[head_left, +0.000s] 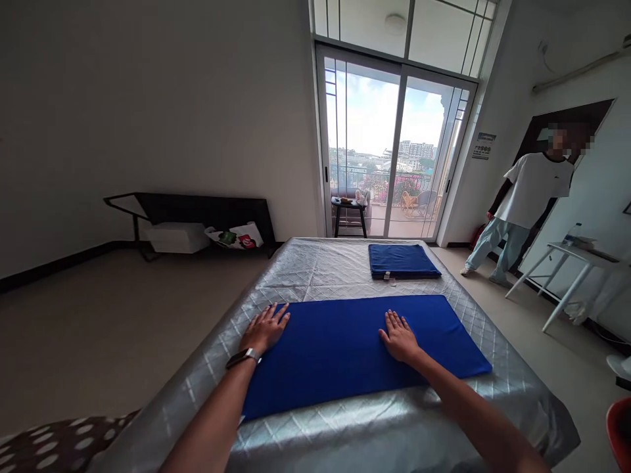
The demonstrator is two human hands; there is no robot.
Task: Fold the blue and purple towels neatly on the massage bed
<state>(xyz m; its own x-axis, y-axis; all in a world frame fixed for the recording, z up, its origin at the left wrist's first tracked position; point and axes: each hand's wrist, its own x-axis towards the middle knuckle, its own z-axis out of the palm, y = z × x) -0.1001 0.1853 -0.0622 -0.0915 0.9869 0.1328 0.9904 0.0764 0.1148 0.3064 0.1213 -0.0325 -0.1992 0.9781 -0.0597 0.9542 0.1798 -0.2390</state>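
Observation:
A blue cloth (pixel 340 348) lies spread as a long flat rectangle on a table with a silver quilted cover (pixel 315 263). My left hand (pixel 265 328), with a watch (pixel 243 357) on the wrist, rests at the cloth's left edge, fingers spread. Flat on the cloth, right of its middle, lies my right hand (pixel 398 336), palm down with fingers extended. Neither hand grips anything. Beyond the cloth, towards the far right of the table, sits a folded blue cloth (pixel 403 260) with a small white tag at its near edge.
A person in a white shirt (pixel 530 187) stands at the right, near a white table (pixel 586 253) with a bottle (pixel 572 233). A dark stool (pixel 349 205) stands by the glass sliding door (pixel 362 125). At the left wall, a black folded frame (pixel 197 217) has a white box (pixel 178 237) beside it.

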